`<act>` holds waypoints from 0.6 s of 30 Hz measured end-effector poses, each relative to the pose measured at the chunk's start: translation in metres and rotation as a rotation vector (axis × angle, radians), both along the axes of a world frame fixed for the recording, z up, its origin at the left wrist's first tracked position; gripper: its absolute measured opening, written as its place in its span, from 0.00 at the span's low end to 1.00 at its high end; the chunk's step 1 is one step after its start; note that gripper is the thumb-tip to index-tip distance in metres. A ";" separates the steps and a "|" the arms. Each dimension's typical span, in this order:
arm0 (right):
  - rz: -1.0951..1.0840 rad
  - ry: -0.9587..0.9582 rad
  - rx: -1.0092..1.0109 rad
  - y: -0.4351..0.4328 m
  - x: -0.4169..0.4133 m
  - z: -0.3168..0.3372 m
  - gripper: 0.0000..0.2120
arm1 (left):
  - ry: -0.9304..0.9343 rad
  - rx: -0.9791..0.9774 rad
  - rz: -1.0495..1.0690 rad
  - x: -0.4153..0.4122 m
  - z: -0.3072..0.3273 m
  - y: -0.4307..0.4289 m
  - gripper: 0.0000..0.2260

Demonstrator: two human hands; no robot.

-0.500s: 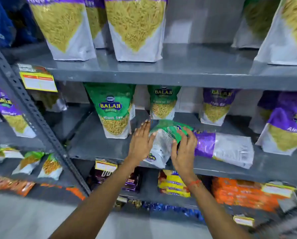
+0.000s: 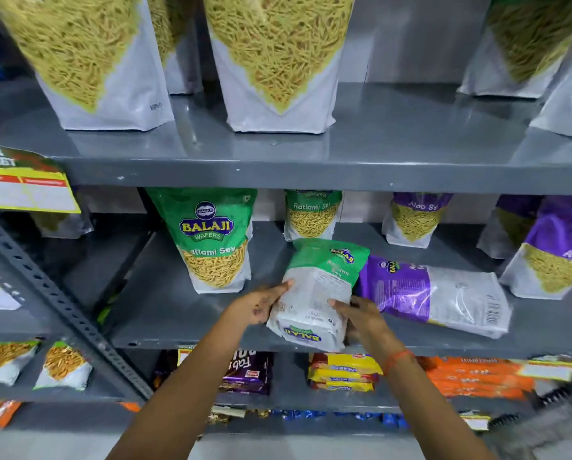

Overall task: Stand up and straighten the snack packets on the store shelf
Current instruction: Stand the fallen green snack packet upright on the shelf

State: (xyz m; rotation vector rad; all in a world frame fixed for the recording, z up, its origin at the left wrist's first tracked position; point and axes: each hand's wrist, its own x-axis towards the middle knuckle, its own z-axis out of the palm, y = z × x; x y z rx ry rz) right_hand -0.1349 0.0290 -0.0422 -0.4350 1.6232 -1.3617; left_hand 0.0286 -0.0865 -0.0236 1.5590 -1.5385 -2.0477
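Observation:
A green Ratlami Sev packet [image 2: 318, 287] leans back-side up at the front of the middle shelf [image 2: 178, 310], its bottom overhanging the shelf edge. My left hand [image 2: 261, 305] grips its left side and my right hand [image 2: 361, 318] grips its right side near the bottom. Right beside it a purple Aloo Sev packet [image 2: 437, 293] lies flat on its face. An upright green Ratlami Sev packet [image 2: 211, 240] stands to the left. Behind are a smaller green packet [image 2: 311, 214] and a purple packet [image 2: 414, 219], both upright.
Large sev bags [image 2: 278, 61] stand on the top shelf. Another purple packet [image 2: 557, 254] stands at the far right. Biscuit packs [image 2: 342, 371] and orange packs [image 2: 470, 376] fill the lower shelf. A slotted metal upright [image 2: 55, 300] and a yellow price tag [image 2: 25, 190] are at left.
Both hands have slid down from the top of the green packet to its sides and lifted it, so it tilts more upright. The view has moved closer to the shelf.

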 end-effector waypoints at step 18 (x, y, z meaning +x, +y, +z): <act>0.054 0.282 -0.332 -0.061 -0.057 0.007 0.18 | 0.365 -0.590 0.568 -0.043 0.005 0.006 0.15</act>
